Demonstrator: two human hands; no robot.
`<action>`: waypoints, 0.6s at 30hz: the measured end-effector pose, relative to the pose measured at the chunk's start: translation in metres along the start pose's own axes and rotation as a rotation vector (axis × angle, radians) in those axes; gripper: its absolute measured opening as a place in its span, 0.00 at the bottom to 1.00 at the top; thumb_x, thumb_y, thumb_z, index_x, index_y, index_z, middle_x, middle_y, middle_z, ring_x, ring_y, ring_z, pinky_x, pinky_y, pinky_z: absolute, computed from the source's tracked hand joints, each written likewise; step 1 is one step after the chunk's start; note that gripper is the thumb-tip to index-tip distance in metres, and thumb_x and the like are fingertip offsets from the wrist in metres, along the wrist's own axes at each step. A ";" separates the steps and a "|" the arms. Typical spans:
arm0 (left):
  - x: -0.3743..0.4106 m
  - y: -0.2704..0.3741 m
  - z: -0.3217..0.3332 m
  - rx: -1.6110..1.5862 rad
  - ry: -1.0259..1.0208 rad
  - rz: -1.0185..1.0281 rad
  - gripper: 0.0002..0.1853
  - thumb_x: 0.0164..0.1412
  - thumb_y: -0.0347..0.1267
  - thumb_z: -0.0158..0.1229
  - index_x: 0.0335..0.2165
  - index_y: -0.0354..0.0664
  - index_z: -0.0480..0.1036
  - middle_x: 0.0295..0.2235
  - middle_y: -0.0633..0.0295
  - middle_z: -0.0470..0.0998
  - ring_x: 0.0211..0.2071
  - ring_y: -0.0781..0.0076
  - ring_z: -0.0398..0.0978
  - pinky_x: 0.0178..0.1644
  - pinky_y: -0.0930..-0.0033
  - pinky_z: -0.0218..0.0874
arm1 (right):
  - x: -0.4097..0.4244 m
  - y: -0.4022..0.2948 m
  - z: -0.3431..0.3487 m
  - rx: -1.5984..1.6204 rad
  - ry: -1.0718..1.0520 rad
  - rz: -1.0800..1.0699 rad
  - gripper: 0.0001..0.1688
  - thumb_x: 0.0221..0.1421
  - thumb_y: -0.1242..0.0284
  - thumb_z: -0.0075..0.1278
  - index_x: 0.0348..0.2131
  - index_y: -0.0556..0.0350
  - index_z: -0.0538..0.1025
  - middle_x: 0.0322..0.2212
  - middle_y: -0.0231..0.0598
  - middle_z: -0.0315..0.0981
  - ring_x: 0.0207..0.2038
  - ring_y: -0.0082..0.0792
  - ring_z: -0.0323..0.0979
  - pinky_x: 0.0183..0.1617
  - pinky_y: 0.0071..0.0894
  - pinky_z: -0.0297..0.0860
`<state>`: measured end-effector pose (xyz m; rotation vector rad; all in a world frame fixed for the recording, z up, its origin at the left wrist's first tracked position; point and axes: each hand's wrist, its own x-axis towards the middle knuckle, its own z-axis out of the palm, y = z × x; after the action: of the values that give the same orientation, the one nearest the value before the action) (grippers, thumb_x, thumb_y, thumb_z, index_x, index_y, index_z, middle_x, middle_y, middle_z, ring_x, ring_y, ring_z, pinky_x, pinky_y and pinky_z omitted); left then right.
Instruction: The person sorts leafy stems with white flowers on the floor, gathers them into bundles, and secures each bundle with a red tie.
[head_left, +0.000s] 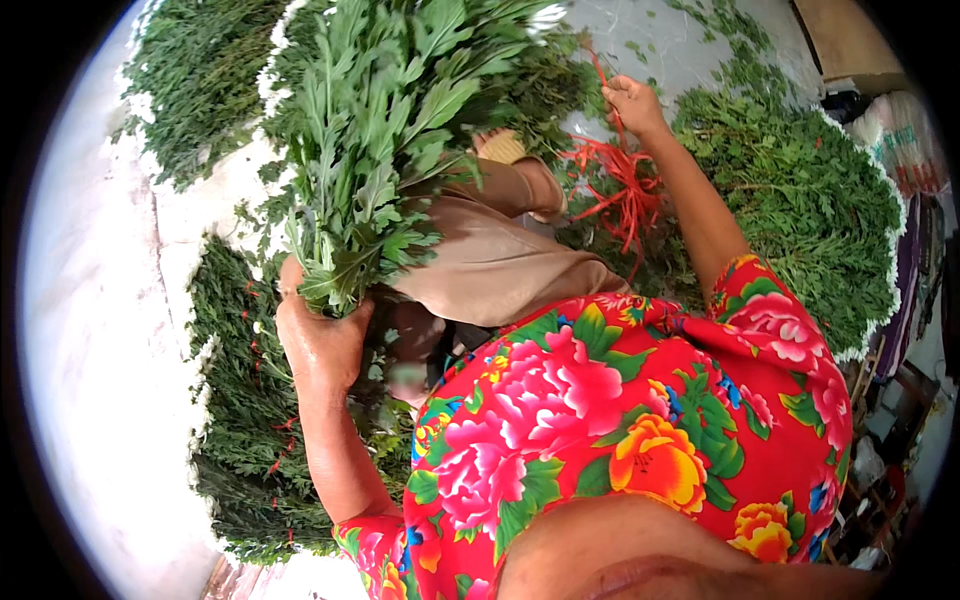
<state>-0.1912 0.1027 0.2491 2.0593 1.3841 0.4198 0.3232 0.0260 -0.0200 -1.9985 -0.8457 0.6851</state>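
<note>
My left hand (322, 349) grips a thick bunch of leafy green flower stems (382, 127), which looks like chrysanthemum. The bunch stretches up and away from my fist over my lap, and a white bloom (546, 16) shows near its far end. Out to the right, my right hand (636, 106) pinches a red plastic tie (597, 61) between thumb and fingers. A tangle of similar red ties (619, 195) hangs or lies just below that hand; which, I cannot tell.
Stacked white-flowered bundles lie at left (251, 420), upper left (202, 82) and right (802, 217). Some left bundles carry red ties. A sandalled foot (540, 187) stands beyond my lap. Loose leaves (720, 30) litter the grey floor. Plastic-wrapped items (900, 142) stand far right.
</note>
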 end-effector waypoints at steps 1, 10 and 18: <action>-0.005 0.002 -0.005 -0.049 -0.027 -0.025 0.24 0.46 0.24 0.67 0.45 0.34 0.74 0.35 0.49 0.83 0.35 0.58 0.81 0.45 0.60 0.70 | -0.007 -0.041 0.017 0.020 -0.042 0.056 0.15 0.62 0.68 0.53 0.42 0.60 0.79 0.23 0.40 0.75 0.27 0.25 0.73 0.36 0.27 0.70; 0.012 0.063 -0.017 -0.106 -0.259 0.070 0.33 0.40 0.29 0.68 0.50 0.34 0.72 0.52 0.42 0.72 0.52 0.47 0.73 0.58 0.57 0.64 | -0.158 -0.264 0.127 0.046 -0.511 -0.733 0.14 0.60 0.65 0.53 0.40 0.55 0.78 0.34 0.47 0.78 0.38 0.46 0.78 0.44 0.45 0.72; 0.023 0.028 -0.008 0.170 -0.112 -0.006 0.28 0.42 0.32 0.66 0.45 0.34 0.74 0.33 0.41 0.81 0.37 0.42 0.79 0.46 0.53 0.70 | -0.167 -0.247 0.105 -0.400 -0.733 -0.883 0.17 0.62 0.68 0.50 0.50 0.49 0.76 0.43 0.41 0.78 0.45 0.38 0.77 0.48 0.43 0.72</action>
<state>-0.1660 0.1191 0.2717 2.1783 1.3995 0.1858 0.0678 0.0524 0.1641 -1.4015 -2.2557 0.7339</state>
